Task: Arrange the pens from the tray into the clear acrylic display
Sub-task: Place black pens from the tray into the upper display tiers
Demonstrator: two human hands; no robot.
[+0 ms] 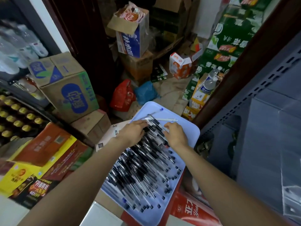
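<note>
- The pens (143, 162) are a big loose heap of clear barrels with black caps, covering most of the pale blue tray (192, 132). A blue-capped pen (157, 111) and a couple of white ones lie apart at the far end.
- My left hand (132, 133) rests on the far part of the heap, fingers stretched fairly flat over the pens, pressing or raking them, not wrapped round any that I can see.
- My right hand (176, 133) is just beside it on the same end, fingers curled down into the pile. That grip looks like it's pinching at a pen or two, but honestly I can't tell if anything is really held.
- So I'd say I'm at the gathering step: sorting out a bunch to lift. Nearly everything is in the tray, so the task is barely started.
- The tray sits on stacked cartons, with a red carton (190, 211) under its near corner.
- The clear acrylic display (291, 190) is off to my right on the grey metal shelf (267, 88).
- Next move needs a proper bundle, caps facing one way, then a carry right without spilling the slippery barrels.
</note>
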